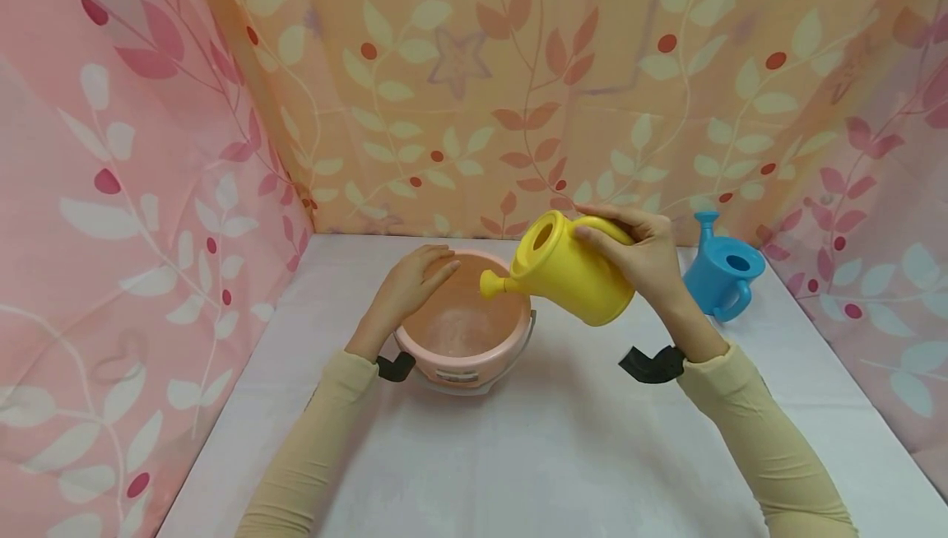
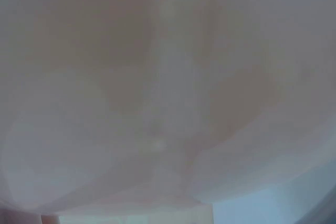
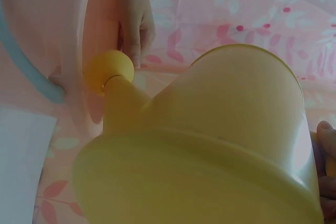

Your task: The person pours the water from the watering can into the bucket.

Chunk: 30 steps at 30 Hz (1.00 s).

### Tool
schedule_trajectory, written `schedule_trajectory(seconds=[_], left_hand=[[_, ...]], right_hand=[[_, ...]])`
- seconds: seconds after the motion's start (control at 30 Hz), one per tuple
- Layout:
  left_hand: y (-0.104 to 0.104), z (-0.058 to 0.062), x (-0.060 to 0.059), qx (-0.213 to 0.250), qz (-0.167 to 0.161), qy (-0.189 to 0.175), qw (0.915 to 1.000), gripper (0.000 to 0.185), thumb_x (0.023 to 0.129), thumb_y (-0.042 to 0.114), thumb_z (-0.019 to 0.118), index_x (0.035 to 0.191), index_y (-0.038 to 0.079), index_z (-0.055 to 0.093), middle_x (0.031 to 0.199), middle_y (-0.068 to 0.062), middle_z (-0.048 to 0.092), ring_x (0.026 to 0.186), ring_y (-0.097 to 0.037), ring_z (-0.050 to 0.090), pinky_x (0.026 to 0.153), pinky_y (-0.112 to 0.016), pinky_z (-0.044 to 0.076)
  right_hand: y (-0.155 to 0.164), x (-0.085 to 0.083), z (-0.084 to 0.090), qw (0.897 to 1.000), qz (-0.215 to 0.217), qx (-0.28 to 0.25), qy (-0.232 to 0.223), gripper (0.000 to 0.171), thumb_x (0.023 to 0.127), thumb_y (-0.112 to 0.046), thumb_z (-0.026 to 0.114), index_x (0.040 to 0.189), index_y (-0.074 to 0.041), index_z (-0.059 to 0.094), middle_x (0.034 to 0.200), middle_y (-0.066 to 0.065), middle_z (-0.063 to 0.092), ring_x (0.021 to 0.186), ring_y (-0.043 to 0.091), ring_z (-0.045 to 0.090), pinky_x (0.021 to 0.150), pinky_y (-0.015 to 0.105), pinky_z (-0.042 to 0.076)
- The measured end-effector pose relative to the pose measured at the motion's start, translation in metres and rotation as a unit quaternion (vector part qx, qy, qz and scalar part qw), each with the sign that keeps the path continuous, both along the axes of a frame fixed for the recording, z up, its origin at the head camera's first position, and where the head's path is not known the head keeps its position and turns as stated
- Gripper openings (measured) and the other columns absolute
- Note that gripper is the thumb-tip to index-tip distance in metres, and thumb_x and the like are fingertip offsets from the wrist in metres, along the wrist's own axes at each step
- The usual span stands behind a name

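Right hand [image 1: 644,254] grasps the yellow watering can [image 1: 566,271] by its handle, fingers curled round the top loop. Can is smooth glossy plastic, rounded barrel body, round open fill hole on top, short tapered spout ending in a ball-shaped rose [image 1: 490,283]. It is held off the counter [image 1: 563,439], tilted spout-down, rose just over the right rim of the pink bucket [image 1: 462,324]. Right wrist view shows the can's underside [image 3: 210,150] filling the frame, matte yellow with a faint ridge near the base, rose [image 3: 107,72] close against the bucket wall [image 3: 68,30].

Bucket is round, pale pink plastic, shallow-looking from above, with a thin pale bail handle hanging down the front and a small label on the front wall. Inside looks wet or speckled at the bottom; cannot tell more. Left hand [image 1: 411,283] rests on the bucket's left rim, fingers straight and relaxed, laid flat over the edge, not gripping.

Left wrist view is all blurred pink, nothing readable.

Blue watering can [image 1: 722,271], same moulded plastic shape, stands upright right of the bucket, beyond the right hand, apart from it. Counter is covered in smooth white sheet. Floral fabric curtains [image 1: 133,192], pink and peach with leaf print, wall in three sides.
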<state>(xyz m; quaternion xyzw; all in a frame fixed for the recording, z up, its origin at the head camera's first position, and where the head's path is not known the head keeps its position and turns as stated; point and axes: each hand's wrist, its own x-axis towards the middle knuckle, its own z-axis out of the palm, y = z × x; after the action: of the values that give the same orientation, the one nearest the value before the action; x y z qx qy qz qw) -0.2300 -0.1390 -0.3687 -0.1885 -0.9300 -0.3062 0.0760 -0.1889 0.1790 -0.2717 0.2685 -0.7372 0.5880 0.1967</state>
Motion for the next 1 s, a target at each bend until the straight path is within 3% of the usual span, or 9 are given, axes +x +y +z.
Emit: schedule_trajectory(seconds=[0.8, 1.0], left_hand=[[-0.0002, -0.0008, -0.0004, 0.005, -0.002, 0.008, 1.0, 0.048, 0.094, 0.047, 0.048, 0.127, 0.014, 0.058, 0.136, -0.005, 0.05, 0.128, -0.025, 0.043, 0.106, -0.045, 0.034], [-0.0006, -0.0004, -0.0007, 0.006, -0.005, 0.008, 0.9999, 0.056, 0.092, 0.055, 0.043, 0.128, 0.013, 0.057, 0.136, -0.005, 0.05, 0.128, -0.025, 0.043, 0.106, -0.045, 0.034]], right_hand=[[0.0007, 0.0008, 0.0044, 0.999, 0.0, -0.041, 0.008, 0.027, 0.08, 0.001, 0.069, 0.107, 0.0, 0.068, 0.094, -0.004, 0.071, 0.084, 0.015, 0.064, 0.072, 0.017, 0.053], [0.0011, 0.0007, 0.0063, 0.999, 0.003, -0.05, 0.008, 0.027, 0.081, 0.001, 0.068, 0.108, 0.001, 0.068, 0.094, -0.003, 0.072, 0.085, 0.014, 0.064, 0.073, 0.017, 0.053]])
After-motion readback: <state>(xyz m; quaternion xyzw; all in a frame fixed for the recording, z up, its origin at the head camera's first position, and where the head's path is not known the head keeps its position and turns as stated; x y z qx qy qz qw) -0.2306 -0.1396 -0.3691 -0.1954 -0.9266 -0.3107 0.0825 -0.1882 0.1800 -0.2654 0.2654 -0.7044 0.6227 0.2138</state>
